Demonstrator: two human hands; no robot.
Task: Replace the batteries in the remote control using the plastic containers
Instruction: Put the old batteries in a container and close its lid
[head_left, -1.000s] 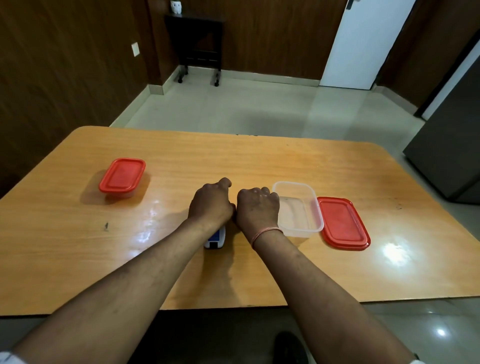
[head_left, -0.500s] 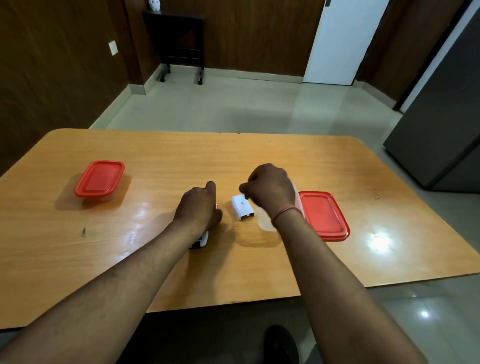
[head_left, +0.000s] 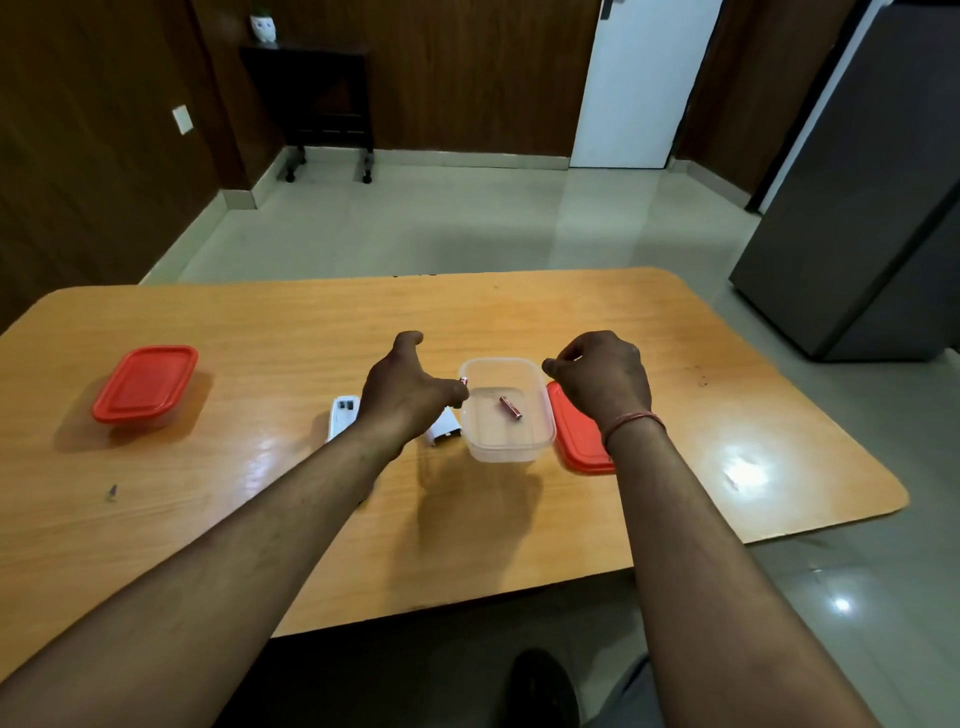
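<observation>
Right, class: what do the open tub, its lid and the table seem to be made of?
Open tub: clear, slightly frosted plastic by the look; a battery and the table show through its walls.
Lid: opaque red plastic, smooth with a raised rim.
Table: wood or a wood-look laminate, hard to say which; grain lines under a glossy finish that mirrors the lights.

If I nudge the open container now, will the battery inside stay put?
Probably not. The battery is a small cylinder lying loose on the smooth floor of the container, so it would likely roll. The container looks thin, light plastic on a glossy table, so it should slide easily.
</observation>
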